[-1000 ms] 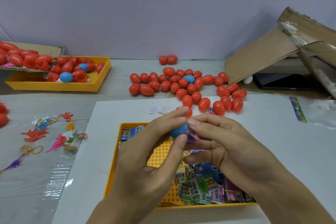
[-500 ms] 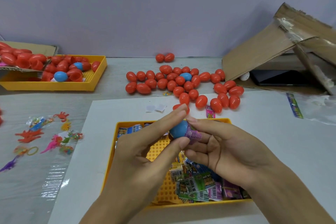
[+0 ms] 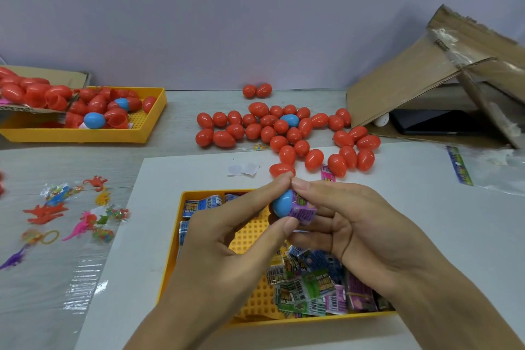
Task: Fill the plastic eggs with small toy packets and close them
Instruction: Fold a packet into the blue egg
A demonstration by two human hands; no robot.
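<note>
- At the far left of the desk (image 3: 176,139), a yellow tray of empty shells (image 3: 85,133) sits well apart from my work; loose toys (image 3: 65,216) lie nearer on shiny film; neither is at risk unless an elbow sweeps that way.
- Over the near yellow tray (image 3: 250,239), my left hand (image 3: 227,239) pinches the blue egg half (image 3: 282,203), forefinger above and thumb below, fingers curled round it; I judge the shell smooth and rounded, so a hard push could squirt it out of that pinch and into the tray.
- Just right of it, my right hand (image 3: 349,224) pinches the purple toy packet (image 3: 304,207) and presses it into the blue half; much of the packet still stands proud of the rim; if a corner stays outside, the second half will likely not snap shut, or will crimp the wrapper.
- I cannot see the matching half; it may be hidden behind the fingers, and fumbling for it could loosen the packet.
- Beyond the hands, closed red eggs (image 3: 287,133) lie loose and close together; a dropped shell could roll in among them.
</note>
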